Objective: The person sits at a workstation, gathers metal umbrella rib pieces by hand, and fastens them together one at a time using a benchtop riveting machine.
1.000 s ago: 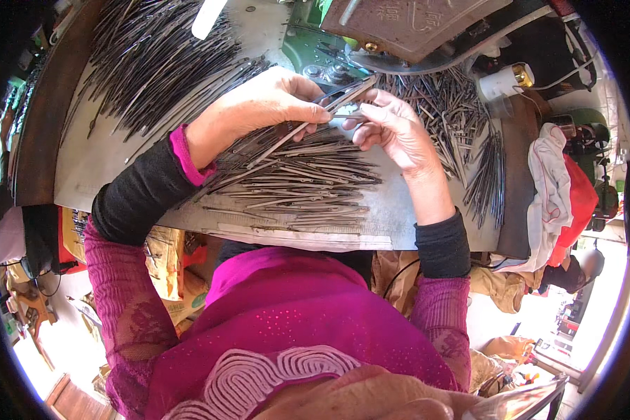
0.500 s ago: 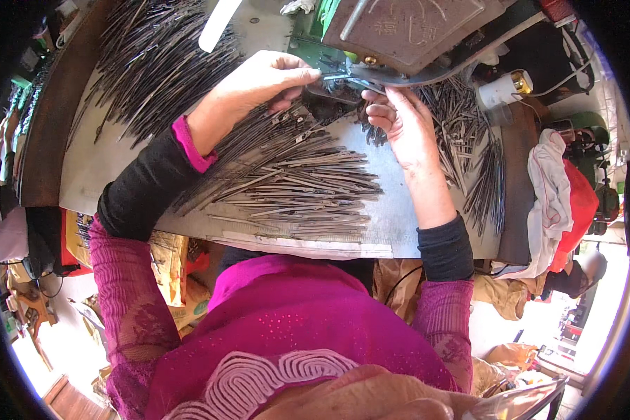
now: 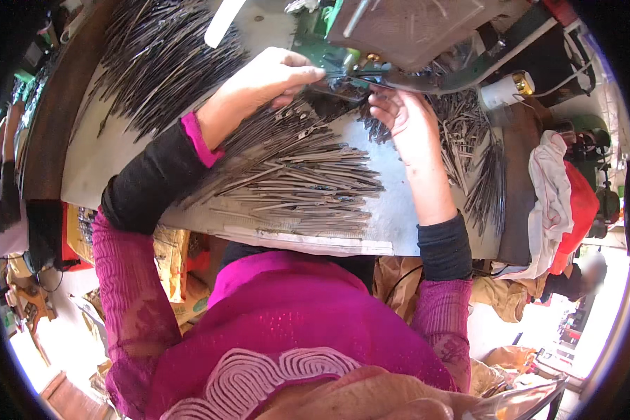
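My left hand (image 3: 276,75) is closed in a pinch at the machine's front, with a thin dark metal strip (image 3: 337,74) running from its fingertips under the machine head. Just right of there, my right hand (image 3: 407,115) has its fingers curled, and its thumb and forefinger are on the end of another thin strip (image 3: 375,83). Where the strips meet the machine is small and shadowed. The green machine (image 3: 315,47) carries a brown metal cover (image 3: 406,28) above my hands. A pile of grey-brown metal strips (image 3: 308,185) lies below my hands on the metal-topped table (image 3: 392,217).
A larger heap of dark strips (image 3: 168,70) covers the table's far left. More strips (image 3: 458,129) lie right of my right hand, beside a white cylinder with a brass-coloured end (image 3: 504,91). Pale cloth (image 3: 549,185) and red cloth (image 3: 577,210) hang at the right edge.
The strips at the machine have shifted slightly and sit more level. My right fingers have curled and moved a little left; my left hand has moved slightly right. The view has tilted slightly.
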Action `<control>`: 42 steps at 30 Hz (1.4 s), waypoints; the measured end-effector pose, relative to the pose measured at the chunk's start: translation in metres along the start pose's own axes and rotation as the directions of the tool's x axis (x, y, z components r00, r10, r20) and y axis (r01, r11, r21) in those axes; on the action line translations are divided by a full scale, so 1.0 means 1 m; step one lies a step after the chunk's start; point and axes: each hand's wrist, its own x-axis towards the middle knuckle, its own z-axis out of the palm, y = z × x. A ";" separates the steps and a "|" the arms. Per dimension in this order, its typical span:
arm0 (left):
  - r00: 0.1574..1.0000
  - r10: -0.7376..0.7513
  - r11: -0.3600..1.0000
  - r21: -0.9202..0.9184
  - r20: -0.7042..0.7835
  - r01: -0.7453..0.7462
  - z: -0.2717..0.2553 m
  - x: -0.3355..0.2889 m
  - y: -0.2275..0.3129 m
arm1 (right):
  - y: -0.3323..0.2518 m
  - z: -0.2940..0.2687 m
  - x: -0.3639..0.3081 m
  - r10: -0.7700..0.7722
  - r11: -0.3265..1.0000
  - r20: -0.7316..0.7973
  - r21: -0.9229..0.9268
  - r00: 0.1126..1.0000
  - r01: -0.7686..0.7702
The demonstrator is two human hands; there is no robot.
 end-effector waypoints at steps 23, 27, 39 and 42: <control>0.953 0.304 0.446 0.885 -0.011 -0.132 -0.009 -0.006 -0.014 | -0.003 0.035 -0.035 0.211 0.684 0.218 -0.729 0.953 0.016; 0.903 0.427 0.468 0.845 0.042 -0.261 -0.009 -0.006 -0.009 | -0.009 0.042 -0.042 0.321 0.705 0.166 -0.699 0.933 -0.118; 0.981 0.114 0.992 0.025 0.155 -0.120 0.001 -0.005 -0.006 | -0.006 0.040 -0.039 0.367 0.764 0.180 -0.618 0.912 -0.185; 0.983 0.105 0.994 0.016 0.153 -0.109 0.002 -0.005 -0.003 | -0.009 0.042 -0.039 0.340 0.766 0.173 -0.621 0.925 -0.165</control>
